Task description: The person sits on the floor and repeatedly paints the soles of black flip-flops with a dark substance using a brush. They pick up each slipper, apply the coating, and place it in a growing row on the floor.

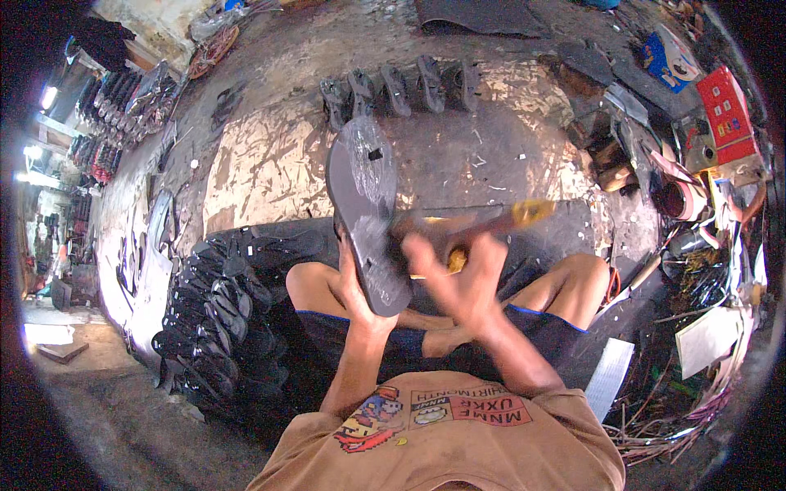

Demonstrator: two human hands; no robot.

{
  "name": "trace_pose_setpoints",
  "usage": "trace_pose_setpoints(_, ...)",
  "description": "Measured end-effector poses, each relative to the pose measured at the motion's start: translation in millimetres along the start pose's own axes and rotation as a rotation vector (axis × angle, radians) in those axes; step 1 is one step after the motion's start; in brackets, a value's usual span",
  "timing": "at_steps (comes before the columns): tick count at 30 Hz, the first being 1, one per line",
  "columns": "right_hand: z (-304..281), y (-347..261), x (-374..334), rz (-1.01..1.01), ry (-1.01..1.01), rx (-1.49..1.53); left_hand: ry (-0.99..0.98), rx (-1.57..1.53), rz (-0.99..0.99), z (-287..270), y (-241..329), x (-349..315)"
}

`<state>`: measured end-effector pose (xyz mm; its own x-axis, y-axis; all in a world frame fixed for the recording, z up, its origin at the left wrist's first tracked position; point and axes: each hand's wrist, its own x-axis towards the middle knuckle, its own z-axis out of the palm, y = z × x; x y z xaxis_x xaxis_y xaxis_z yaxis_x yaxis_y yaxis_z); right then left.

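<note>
A dark grey sandal sole (363, 176) stands tilted up in front of me, with glossy wet-looking streaks and small plug holes on its face. My left hand (357, 286) grips its lower end from the left and behind. Close beside the sole's right edge, my right hand (463, 274) is closed on a long tool (491, 219) with a yellow end, smeared by motion; its kind is unclear. The tool's other end reaches toward the sole, and whether it touches is too blurred to tell. Something yellow (456, 260) shows beside the right hand.
Several dark sandals (395, 90) stand in a row beyond the sole on a scuffed board (266, 168). A heap of black sandals (217, 315) lies left of my crossed legs. At right are a red box (725, 114), a blue-white box (670, 61) and cluttered scraps.
</note>
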<state>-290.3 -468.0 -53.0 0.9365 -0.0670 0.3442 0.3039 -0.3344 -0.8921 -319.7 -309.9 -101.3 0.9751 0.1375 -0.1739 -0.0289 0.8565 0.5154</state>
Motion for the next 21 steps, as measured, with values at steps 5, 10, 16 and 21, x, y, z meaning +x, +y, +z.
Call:
trace_pose_setpoints(5,10.7,3.2,25.7,0.241,0.394,0.404,0.038,0.123,-0.003,-24.6,6.0,16.9)
trace_pose_setpoints(10,-0.5,23.0,-31.2,0.565,-0.179,0.070,0.301,0.387,0.385,11.6,96.1,95.9)
trace_pose_setpoints(16,-25.5,100.2,10.7,0.764,0.323,-0.169,0.344,0.492,0.240,-123.7,203.0,387.5)
trace_pose_setpoints(21,0.1,126.8,12.5,0.568,0.239,-0.010,0.689,0.849,0.172,-315.8,209.2,491.9)
